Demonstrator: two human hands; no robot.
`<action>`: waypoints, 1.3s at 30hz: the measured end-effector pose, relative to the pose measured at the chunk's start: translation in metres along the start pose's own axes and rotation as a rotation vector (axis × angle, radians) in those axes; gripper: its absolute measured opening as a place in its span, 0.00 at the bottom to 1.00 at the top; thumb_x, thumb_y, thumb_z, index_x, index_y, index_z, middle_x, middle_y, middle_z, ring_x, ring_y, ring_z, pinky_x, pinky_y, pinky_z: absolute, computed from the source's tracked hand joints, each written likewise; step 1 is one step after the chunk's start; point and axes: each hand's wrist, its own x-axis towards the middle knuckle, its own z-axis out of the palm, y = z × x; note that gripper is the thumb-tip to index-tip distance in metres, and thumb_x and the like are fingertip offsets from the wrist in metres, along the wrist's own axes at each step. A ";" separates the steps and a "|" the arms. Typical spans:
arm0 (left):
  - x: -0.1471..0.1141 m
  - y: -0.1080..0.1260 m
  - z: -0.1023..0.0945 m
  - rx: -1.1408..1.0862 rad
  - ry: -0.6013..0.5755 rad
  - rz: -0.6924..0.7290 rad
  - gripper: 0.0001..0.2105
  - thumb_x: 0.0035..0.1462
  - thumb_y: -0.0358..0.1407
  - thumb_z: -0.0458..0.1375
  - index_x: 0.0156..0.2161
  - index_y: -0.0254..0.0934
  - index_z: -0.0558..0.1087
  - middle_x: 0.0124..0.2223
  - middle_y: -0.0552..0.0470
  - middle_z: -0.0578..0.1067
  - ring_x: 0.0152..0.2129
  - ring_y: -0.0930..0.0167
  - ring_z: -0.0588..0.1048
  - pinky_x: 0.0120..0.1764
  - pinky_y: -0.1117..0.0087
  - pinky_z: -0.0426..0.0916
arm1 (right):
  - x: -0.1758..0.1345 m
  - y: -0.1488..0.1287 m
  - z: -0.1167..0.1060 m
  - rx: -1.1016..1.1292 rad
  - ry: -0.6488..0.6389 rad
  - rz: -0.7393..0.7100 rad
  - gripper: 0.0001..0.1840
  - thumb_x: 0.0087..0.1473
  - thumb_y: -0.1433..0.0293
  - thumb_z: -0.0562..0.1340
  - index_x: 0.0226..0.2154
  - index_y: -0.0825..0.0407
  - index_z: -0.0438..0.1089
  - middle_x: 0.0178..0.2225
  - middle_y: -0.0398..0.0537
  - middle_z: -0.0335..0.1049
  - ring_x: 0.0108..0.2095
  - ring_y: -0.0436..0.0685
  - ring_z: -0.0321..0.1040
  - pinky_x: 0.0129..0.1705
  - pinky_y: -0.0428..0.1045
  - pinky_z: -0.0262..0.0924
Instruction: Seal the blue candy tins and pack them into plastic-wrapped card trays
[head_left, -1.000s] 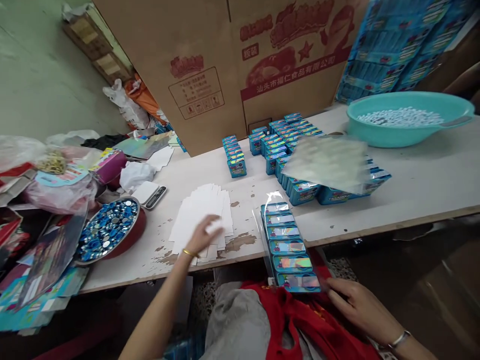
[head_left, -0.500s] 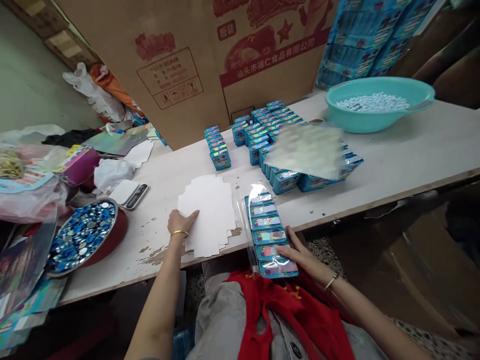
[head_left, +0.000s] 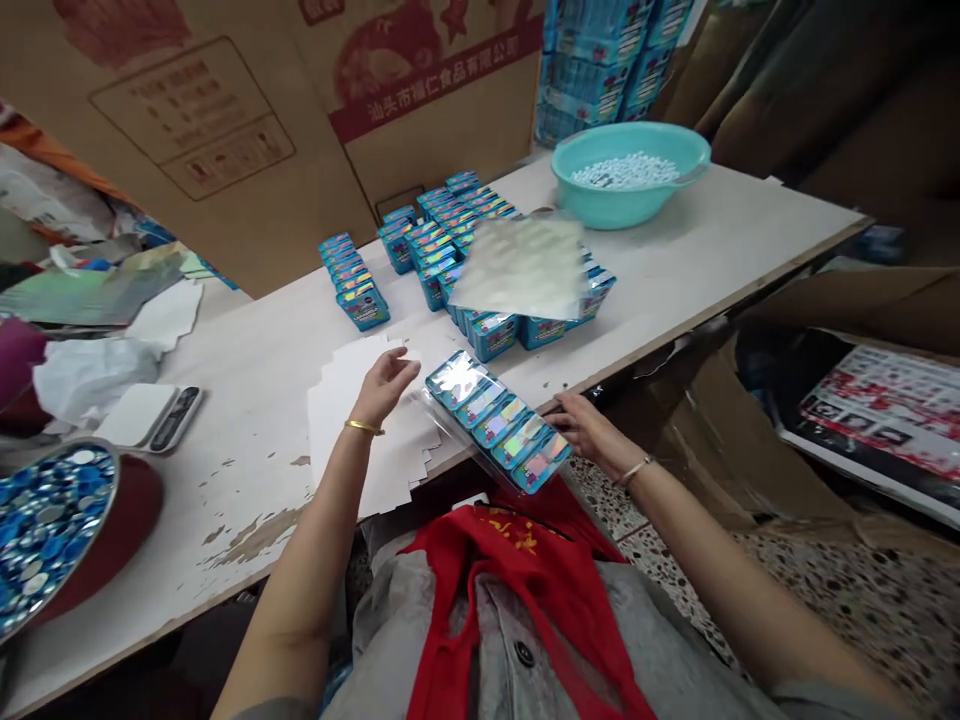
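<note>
My left hand (head_left: pixel 386 385) is raised just over a stack of white card sheets (head_left: pixel 352 420), its fingers apart and nothing in them. To its right a clear plastic-wrapped pack of blue small boxes (head_left: pixel 499 420) with shiny labels lies tilted across the table's front edge. My right hand (head_left: pixel 592 435) is at the right side of this pack, fingers stretched out and touching or nearly touching its edge. Whether any finger reaches under the pack is hidden.
Rows of blue boxes (head_left: pixel 487 335) stand behind, partly under a translucent sheet (head_left: pixel 521 268). Nearby are a turquoise basin (head_left: pixel 626 205) of small white pieces, a big carton (head_left: pixel 315 150), a small scale (head_left: pixel 154 417) and a red bowl (head_left: pixel 135 500) of blue-and-silver pieces.
My left hand has lifted off the white sheets and moved toward the pack. The pack has turned aslant; my right thumb no longer presses on top of it. The view has swung right.
</note>
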 end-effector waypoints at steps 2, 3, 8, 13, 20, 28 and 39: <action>0.005 0.005 0.013 -0.044 -0.080 -0.046 0.24 0.36 0.49 0.70 0.36 0.34 0.75 0.32 0.50 0.76 0.32 0.69 0.73 0.39 0.68 0.66 | -0.024 0.010 -0.003 -0.029 0.202 -0.048 0.28 0.43 0.40 0.63 0.29 0.48 0.67 0.28 0.44 0.72 0.26 0.52 0.70 0.25 0.46 0.64; 0.005 0.006 0.017 -0.062 -0.101 -0.055 0.22 0.34 0.49 0.70 0.31 0.34 0.74 0.29 0.51 0.75 0.29 0.71 0.72 0.37 0.69 0.66 | -0.037 0.013 -0.002 -0.061 0.227 -0.055 0.30 0.42 0.38 0.62 0.24 0.49 0.66 0.24 0.44 0.70 0.25 0.52 0.68 0.24 0.45 0.63; 0.006 0.014 0.027 -0.138 -0.086 -0.015 0.21 0.34 0.50 0.70 0.22 0.34 0.70 0.21 0.56 0.70 0.21 0.77 0.66 0.28 0.74 0.60 | -0.078 0.012 0.033 -0.163 0.073 -0.145 0.32 0.43 0.40 0.62 0.15 0.51 0.63 0.16 0.42 0.62 0.20 0.49 0.58 0.23 0.46 0.54; 0.008 0.020 0.033 -0.109 -0.045 -0.071 0.22 0.33 0.49 0.70 0.18 0.35 0.65 0.18 0.58 0.65 0.17 0.79 0.62 0.24 0.75 0.57 | -0.071 0.013 0.051 0.013 0.172 -0.197 0.28 0.44 0.46 0.66 0.14 0.52 0.62 0.17 0.39 0.59 0.22 0.47 0.54 0.24 0.45 0.51; -0.023 0.032 0.041 -0.041 -0.048 0.051 0.20 0.41 0.47 0.67 0.20 0.35 0.65 0.20 0.58 0.65 0.19 0.78 0.63 0.24 0.75 0.58 | -0.073 0.004 0.019 0.308 0.172 -0.152 0.21 0.35 0.55 0.74 0.20 0.51 0.68 0.20 0.38 0.58 0.23 0.46 0.54 0.25 0.42 0.56; -0.088 0.070 -0.048 -0.104 0.309 0.086 0.17 0.43 0.46 0.68 0.23 0.35 0.69 0.23 0.56 0.70 0.22 0.77 0.68 0.27 0.76 0.64 | -0.054 -0.056 0.069 0.220 -0.177 -0.202 0.23 0.43 0.57 0.71 0.16 0.52 0.62 0.19 0.39 0.54 0.22 0.46 0.53 0.23 0.43 0.56; -0.148 -0.019 -0.099 -0.249 0.627 -0.201 0.22 0.33 0.49 0.70 0.22 0.35 0.66 0.21 0.58 0.69 0.19 0.78 0.68 0.26 0.75 0.66 | 0.035 -0.019 0.153 0.050 -0.471 -0.048 0.21 0.33 0.55 0.73 0.20 0.51 0.66 0.22 0.39 0.61 0.23 0.49 0.57 0.22 0.45 0.56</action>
